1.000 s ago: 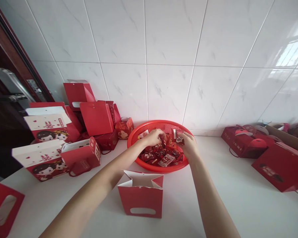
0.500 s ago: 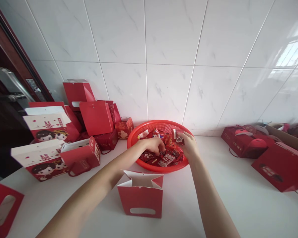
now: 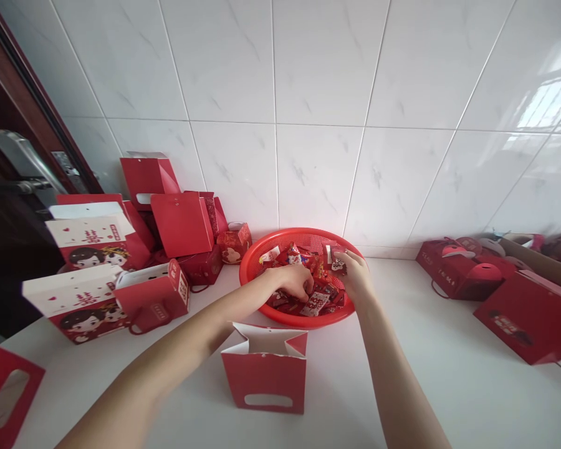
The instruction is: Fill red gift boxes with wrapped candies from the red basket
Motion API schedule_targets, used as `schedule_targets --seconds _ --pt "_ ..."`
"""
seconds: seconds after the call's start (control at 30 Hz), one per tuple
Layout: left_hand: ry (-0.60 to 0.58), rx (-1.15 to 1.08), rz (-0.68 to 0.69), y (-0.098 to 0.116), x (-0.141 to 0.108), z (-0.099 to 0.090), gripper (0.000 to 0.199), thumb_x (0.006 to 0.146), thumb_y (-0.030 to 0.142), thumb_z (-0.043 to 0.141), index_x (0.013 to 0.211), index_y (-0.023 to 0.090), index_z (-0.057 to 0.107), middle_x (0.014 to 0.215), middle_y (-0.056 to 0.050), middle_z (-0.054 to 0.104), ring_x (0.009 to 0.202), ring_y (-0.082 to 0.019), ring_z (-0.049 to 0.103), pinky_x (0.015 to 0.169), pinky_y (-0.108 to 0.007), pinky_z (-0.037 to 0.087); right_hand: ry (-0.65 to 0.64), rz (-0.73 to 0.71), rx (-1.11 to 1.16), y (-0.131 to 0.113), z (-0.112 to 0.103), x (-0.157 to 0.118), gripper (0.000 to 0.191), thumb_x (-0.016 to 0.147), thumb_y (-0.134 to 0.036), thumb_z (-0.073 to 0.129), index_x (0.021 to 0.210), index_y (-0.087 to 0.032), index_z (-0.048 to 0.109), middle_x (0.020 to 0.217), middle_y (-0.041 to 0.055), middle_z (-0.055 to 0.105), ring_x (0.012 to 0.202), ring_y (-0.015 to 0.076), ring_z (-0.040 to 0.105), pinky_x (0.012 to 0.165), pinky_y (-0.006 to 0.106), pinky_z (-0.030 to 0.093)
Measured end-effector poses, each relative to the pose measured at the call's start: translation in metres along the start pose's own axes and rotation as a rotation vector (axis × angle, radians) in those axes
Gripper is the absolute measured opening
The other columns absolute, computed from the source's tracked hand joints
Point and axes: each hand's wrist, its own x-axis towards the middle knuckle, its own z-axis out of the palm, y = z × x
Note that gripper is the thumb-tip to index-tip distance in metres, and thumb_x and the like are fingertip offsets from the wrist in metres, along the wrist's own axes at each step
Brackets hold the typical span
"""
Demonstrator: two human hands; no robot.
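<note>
A round red plastic basket (image 3: 250,249) stands against the wall with many wrapped candies (image 3: 316,304) inside. My left hand (image 3: 295,280) reaches down among them, its fingers curled together over the pile. Whatever those fingertips grip is hidden. Over the basket's right side, my right hand (image 3: 358,274) is closed on small wrapped candies (image 3: 337,262), dark red with white lettering. In front of the basket, below my left forearm, a red paper gift box (image 3: 266,380) stands upright with its top open and an oval cut-out low on its front.
Several red and cream gift boxes (image 3: 182,224) are stacked at left beside a door handle (image 3: 23,156). More red boxes (image 3: 462,271) and a cardboard carton (image 3: 542,252) are at right. Another red box (image 3: 9,393) sits at the near left edge. A tiled wall rises behind.
My left hand has shifted slightly right within the basket, its fingers turned further down into the candies. My right hand stays nearly in place with its candies.
</note>
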Motion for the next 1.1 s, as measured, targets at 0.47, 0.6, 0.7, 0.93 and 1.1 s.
schedule_targets --seconds 0.47,0.6,0.7,0.93,1.1 --pt "-0.066 0.327 0.176 0.025 0.007 0.012 0.028 0.067 0.027 0.079 0.093 0.022 0.072 0.103 -0.007 0.069 0.09 -0.028 0.066 0.073 -0.032 0.047 0.012 -0.011 0.019 0.006 -0.002 0.004 0.017 0.055 -0.033 0.075 0.06 -0.022 0.063 0.063 -0.0022 0.062 0.06 0.0137 0.056 0.053 0.026 0.052" --pt "0.07 0.305 0.065 0.021 0.006 0.002 0.013 0.078 0.013 0.061 0.085 0.02 0.07 0.088 -0.008 0.072 0.081 -0.027 0.067 0.07 -0.033 0.046 0.018 -0.01 0.015 0.005 -0.001 0.005 0.02 0.054 -0.034 0.077 0.061 -0.022 0.063 0.063 -0.002 0.063 0.061 0.0144 0.057 0.053 0.026 0.051" --pt "0.141 0.295 0.035 0.015 0.004 -0.005 0.024 0.079 0.006 0.054 0.088 0.019 0.071 0.095 -0.008 0.072 0.087 -0.026 0.068 0.075 -0.032 0.047 0.014 -0.011 0.011 0.005 -0.001 0.005 0.02 0.054 -0.034 0.077 0.061 -0.022 0.063 0.063 -0.0012 0.063 0.062 0.0149 0.057 0.052 0.026 0.051" --pt "0.2 0.248 0.054 0.019 -0.017 -0.026 0.008 0.081 0.02 0.065 0.084 0.021 0.072 0.101 -0.007 0.072 0.088 -0.023 0.069 0.078 -0.03 0.049 0.024 -0.016 0.008 0.006 -0.003 0.006 0.019 0.054 -0.034 0.077 0.061 -0.022 0.063 0.063 -0.001 0.064 0.062 0.0155 0.058 0.052 0.026 0.053" --pt "-0.044 0.346 -0.202 0.017 -0.048 -0.03 0.046 0.05 0.051 0.087 0.045 0.021 0.052 0.051 -0.003 0.058 0.073 -0.029 0.068 0.077 -0.035 0.052 0.033 -0.002 0.001 0.006 -0.004 0.007 0.017 0.055 -0.034 0.075 0.063 -0.022 0.064 0.064 -0.0008 0.064 0.062 0.0161 0.06 0.052 0.027 0.053"
